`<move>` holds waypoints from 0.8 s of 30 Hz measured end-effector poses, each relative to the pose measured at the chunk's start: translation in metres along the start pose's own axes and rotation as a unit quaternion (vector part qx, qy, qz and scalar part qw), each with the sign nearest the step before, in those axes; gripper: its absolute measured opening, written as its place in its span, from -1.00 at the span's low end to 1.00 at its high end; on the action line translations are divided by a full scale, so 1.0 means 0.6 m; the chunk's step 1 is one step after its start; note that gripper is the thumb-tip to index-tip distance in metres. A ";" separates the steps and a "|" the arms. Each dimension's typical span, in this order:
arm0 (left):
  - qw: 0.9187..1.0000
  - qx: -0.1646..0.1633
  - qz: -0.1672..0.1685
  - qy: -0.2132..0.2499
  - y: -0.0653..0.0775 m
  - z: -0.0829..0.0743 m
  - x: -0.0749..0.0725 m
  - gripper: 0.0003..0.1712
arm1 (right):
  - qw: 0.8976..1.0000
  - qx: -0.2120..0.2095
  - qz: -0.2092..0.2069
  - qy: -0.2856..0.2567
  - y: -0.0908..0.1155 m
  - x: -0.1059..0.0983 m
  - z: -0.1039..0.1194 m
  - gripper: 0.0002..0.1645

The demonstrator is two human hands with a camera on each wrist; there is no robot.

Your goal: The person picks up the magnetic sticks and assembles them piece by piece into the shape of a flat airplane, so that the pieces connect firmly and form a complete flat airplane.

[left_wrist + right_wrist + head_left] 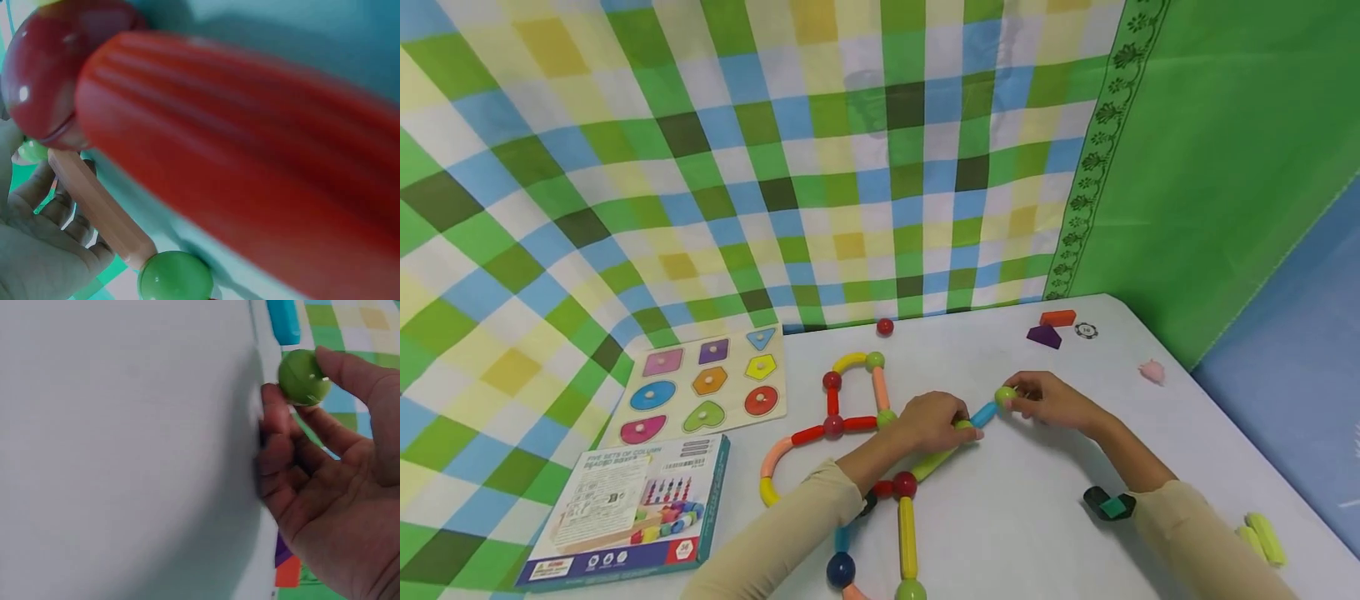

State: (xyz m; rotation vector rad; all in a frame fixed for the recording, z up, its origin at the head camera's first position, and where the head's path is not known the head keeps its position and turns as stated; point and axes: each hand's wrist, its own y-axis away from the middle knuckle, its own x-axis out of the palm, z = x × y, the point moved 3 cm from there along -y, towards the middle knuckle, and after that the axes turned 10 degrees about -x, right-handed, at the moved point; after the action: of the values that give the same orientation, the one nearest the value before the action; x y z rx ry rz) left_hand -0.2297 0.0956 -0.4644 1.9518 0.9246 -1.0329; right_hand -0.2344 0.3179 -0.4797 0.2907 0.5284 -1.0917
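My right hand point(1051, 402) pinches a green ball point(1006, 397) between thumb and fingers. A blue stick point(984, 415) lies just beside that ball; the right wrist view shows a narrow gap between the ball point(304, 377) and the stick point(285, 324). At the blue stick's other end, my left hand point(928, 421) holds another green ball point(963, 425), partly covered by the fingers. From there a light green stick point(934, 463) runs to a red ball point(905, 484). The left wrist view has a large red stick point(244, 156) in front of the hand point(44, 250).
Joined sticks and balls form loops left of my hands, with a yellow stick point(907, 537) towards me. A shape board point(651, 367) and a boxed toy point(625, 512) lie at left. A loose red ball point(885, 327), a purple block point(1044, 336) and an orange block point(1057, 318) lie behind.
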 end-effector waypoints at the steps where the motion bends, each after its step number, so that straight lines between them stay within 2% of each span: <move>1: 1.000 0.001 0.001 0.006 0.000 0.001 0.000 -0.62 | 1.000 0.000 0.000 -0.005 0.003 0.003 -0.002 -0.60; 6: 1.000 0.003 -0.001 0.014 0.003 0.001 0.001 -0.60 | 1.000 -0.012 -0.015 -0.007 0.007 0.010 -0.004 -0.57; 13: 1.000 0.011 -0.008 0.011 0.005 -0.001 -0.002 -0.58 | 0.998 -0.028 -0.030 0.041 0.007 0.013 -0.001 -0.61; 17: 1.000 0.013 -0.010 0.007 0.007 -0.001 -0.003 -0.57 | 0.998 -0.020 -0.032 0.057 0.011 0.013 -0.001 -0.58; 21: 1.000 0.011 -0.009 0.005 0.009 0.000 -0.002 -0.57 | 0.995 0.003 -0.051 0.085 0.038 0.005 0.012 -0.55; 24: 1.000 0.010 -0.007 0.003 0.011 0.002 -0.002 -0.56 | 0.990 -0.001 -0.076 0.118 0.083 -0.011 0.037 -0.54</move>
State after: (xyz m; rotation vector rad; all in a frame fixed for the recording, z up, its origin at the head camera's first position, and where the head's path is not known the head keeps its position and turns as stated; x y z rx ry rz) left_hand -0.2254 0.0911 -0.4619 1.9681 0.9348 -1.0481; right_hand -0.1862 0.3346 -0.4591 0.3855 0.7719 -1.2113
